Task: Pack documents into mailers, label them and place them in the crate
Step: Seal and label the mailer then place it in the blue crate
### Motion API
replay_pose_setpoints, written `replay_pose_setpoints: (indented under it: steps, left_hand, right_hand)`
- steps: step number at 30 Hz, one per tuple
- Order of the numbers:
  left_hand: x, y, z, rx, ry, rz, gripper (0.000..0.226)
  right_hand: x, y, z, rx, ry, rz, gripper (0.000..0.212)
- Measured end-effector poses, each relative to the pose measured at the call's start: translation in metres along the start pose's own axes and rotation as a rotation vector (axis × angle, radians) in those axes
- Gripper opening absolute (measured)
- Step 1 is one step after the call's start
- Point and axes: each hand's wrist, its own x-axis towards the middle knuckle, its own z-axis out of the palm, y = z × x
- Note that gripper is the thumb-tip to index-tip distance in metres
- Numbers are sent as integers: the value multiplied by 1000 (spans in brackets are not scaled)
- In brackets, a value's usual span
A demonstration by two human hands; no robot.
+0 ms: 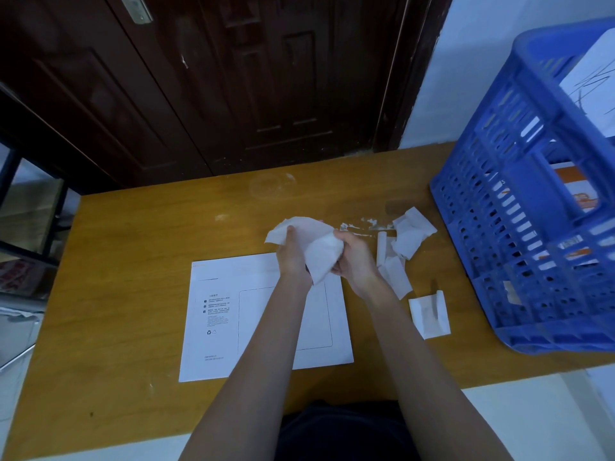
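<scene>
Presently both hands, left hand and right hand, grip crumpled backing paper above the mailer; mailer judged light, stiff, best lifted by edges.

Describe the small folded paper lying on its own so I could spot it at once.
Start at the blue crate on the right of the wooden table. Just left of its near corner lies a small folded paper. Unlike the torn scraps farther back, it is a neat square lying apart, nearest the table's front edge.
</scene>
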Motion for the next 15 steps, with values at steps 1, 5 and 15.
replay_pose_setpoints:
  steps: [1,5,15]
  left_hand:
    - [0,0,0,-13,-30,7,48]
    - [4,1,-4,19,-23,53,37]
    - [15,2,-5,77,76,21,33]
  right_hand:
    - [2,0,-1,47,11,-2,32]
    - [0,1,-4,-11,-35,-2,64]
    - [-7,1,-15,-250,-150,6,15]
